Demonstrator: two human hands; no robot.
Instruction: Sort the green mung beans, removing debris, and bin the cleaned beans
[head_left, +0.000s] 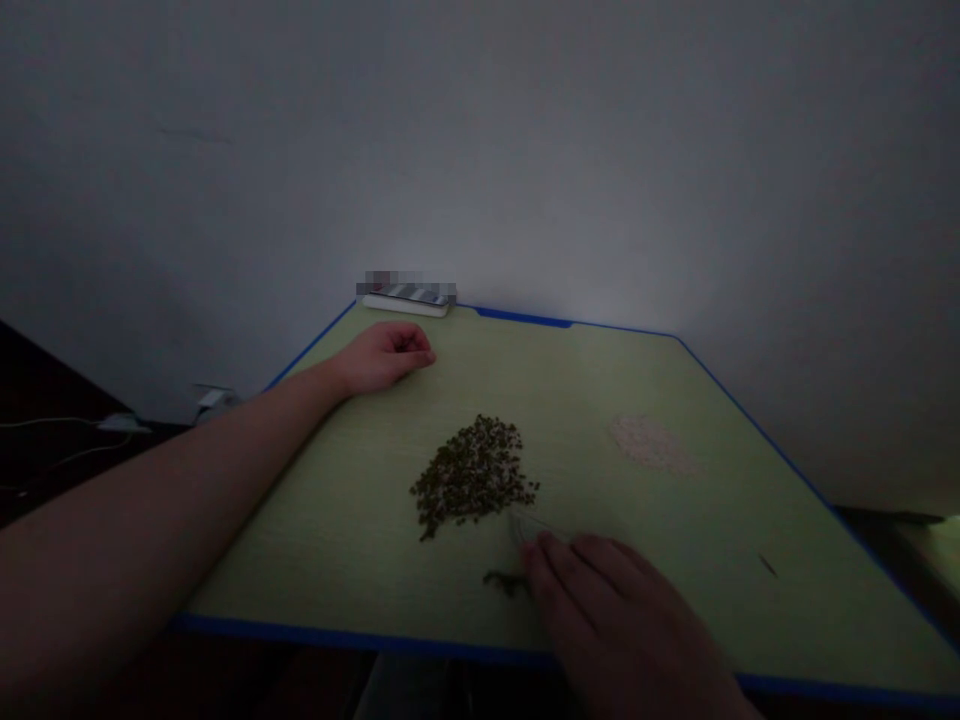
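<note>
A pile of small dark green beans mixed with pale grains (472, 470) lies on the middle of the light green table (360, 560). At the pile's near right edge, my right hand (615, 610) is closed, palm down, around a thin see-through piece (531, 524); its kind cannot be made out. Beside those fingertips sits a small cluster of dark beans (504, 581), partly covered by the hand. Beyond the pile to the left, my left hand (386, 357) rests on the table with fingers loosely curled and nothing visible in them.
To the right lies a flat patch of pale, rice-like grains (651, 443). A thin dark sliver (767, 565) is near the right edge. A book-like white block (409, 300) stands at the back left against the wall. Cables and a white plug (214, 398) are beyond the left edge.
</note>
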